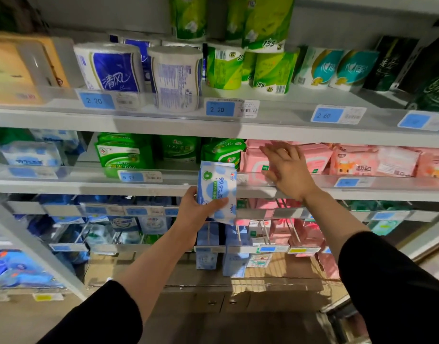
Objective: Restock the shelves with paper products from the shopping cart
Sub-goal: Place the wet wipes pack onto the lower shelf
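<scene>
One blue wipes pack is standing long-axis upright in the left hand grip below the middle shelf, while the nearer right hand is pressing spread fingers against pink packs.

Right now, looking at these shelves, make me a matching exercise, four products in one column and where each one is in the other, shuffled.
Things:
1. blue-and-white wipes pack
2. pink packs
3. green wipes packs
4. blue-labelled toilet rolls

Places:
A. top shelf, left of the green rolls
B. middle shelf, under the right hand
C. held in the left hand
D. middle shelf, left of the held pack

Pairs: 1-C, 2-B, 3-D, 4-A
</scene>
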Action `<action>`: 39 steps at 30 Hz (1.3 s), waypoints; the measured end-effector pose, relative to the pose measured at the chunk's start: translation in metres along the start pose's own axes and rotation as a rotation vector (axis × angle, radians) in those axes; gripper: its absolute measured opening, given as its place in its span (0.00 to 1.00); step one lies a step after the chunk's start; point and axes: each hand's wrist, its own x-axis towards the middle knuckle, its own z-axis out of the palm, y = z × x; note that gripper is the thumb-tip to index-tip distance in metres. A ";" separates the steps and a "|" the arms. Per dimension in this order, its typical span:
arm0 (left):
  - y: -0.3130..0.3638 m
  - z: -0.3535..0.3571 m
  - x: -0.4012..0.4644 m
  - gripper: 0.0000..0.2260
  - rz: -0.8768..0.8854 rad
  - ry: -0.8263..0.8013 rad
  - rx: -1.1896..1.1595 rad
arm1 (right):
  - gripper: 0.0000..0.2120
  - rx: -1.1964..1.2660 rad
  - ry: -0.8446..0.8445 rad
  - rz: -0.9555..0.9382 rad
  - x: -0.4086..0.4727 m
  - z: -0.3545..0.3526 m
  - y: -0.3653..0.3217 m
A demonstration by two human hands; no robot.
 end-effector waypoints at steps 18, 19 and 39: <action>0.014 0.036 -0.042 0.15 0.158 -0.052 -0.209 | 0.21 1.255 0.042 0.414 -0.073 -0.036 -0.129; 0.021 0.027 -0.045 0.16 0.189 -0.031 -0.220 | 0.21 1.221 0.047 0.384 -0.064 -0.041 -0.138; 0.180 -0.256 -0.067 0.14 0.629 0.496 -0.141 | 0.23 0.894 -0.022 -0.315 0.157 -0.103 -0.396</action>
